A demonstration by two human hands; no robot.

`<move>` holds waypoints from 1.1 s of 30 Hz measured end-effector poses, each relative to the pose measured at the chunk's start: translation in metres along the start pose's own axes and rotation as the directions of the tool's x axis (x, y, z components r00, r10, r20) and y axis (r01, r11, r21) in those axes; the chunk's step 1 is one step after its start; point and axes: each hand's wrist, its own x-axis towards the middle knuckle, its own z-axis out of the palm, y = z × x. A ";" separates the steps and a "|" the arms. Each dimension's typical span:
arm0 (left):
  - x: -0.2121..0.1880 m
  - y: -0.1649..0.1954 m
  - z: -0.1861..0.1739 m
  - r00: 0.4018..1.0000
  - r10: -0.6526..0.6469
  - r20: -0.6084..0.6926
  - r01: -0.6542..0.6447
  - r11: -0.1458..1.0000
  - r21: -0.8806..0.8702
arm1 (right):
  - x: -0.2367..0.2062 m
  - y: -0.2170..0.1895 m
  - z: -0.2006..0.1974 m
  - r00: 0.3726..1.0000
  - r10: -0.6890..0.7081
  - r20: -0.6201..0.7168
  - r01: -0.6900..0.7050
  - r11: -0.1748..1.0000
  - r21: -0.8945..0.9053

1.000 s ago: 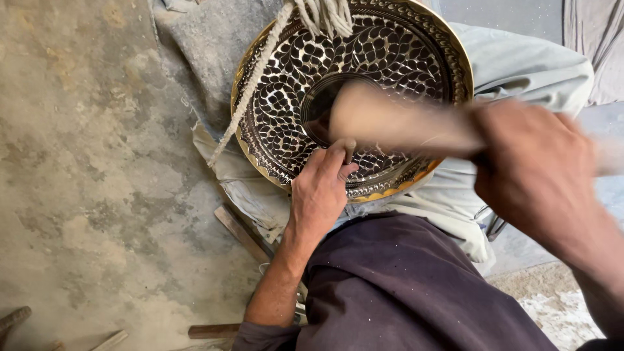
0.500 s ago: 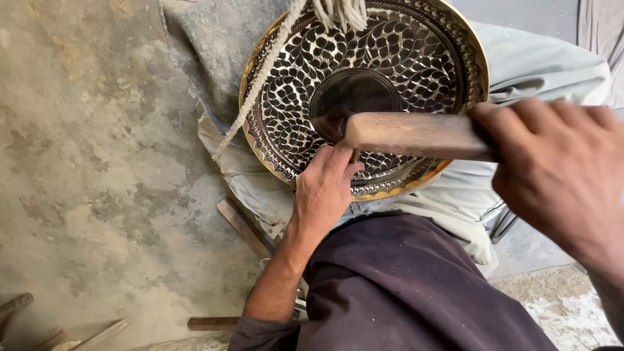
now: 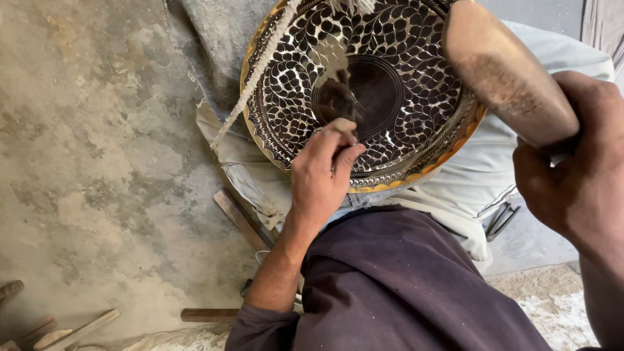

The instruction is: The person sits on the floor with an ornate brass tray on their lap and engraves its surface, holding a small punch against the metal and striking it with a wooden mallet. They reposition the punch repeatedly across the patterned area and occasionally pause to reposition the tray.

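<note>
Your chisel (image 3: 342,127) is a thin rod, pinched near its top by your left hand (image 3: 322,179), fingers closed on it, tip down on the plate (image 3: 416,97) just left of the plain centre disc. It looks stiff, light and likely slick metal, so keep hold low on the shaft, close to the tip, where it can't skate off the pattern. The plate sits tilted on your lap, on pale cloth (image 3: 455,195); it reads as sheet metal, rigid but easy to dent, gold rim below your grip, dark leaf pattern all round it. Your right hand (image 3: 575,182) is wrapped tight on the mallet (image 3: 504,71), gripped at the near end, the head raised up and right of the chisel, well apart from it. The mallet looks like wood, thick and fairly heavy, its face worn rough. A twisted cord (image 3: 260,68) runs over the plate's left rim, away from your grip. Wooden sticks (image 3: 237,218) lie on the floor (image 3: 97,162) left of your forearm.
</note>
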 end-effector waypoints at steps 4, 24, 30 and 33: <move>0.001 -0.001 0.006 0.999 0.041 0.032 -0.044 0.996 0.082 | 0.006 0.000 -0.003 0.972 -0.234 -0.012 0.232 0.970 -0.078; 0.001 -0.007 0.005 0.986 0.075 0.150 -0.101 0.980 0.174 | 0.010 -0.017 -0.004 0.955 -0.254 0.153 0.296 0.801 -0.520; 0.002 -0.008 0.005 0.985 0.077 0.153 -0.098 0.986 0.136 | 0.007 -0.021 -0.003 0.990 -0.137 0.046 0.143 0.968 -0.205; 0.002 -0.009 0.004 0.984 0.078 0.157 -0.097 0.989 0.115 | 0.014 -0.031 -0.004 0.969 -0.247 0.004 0.242 0.944 -0.223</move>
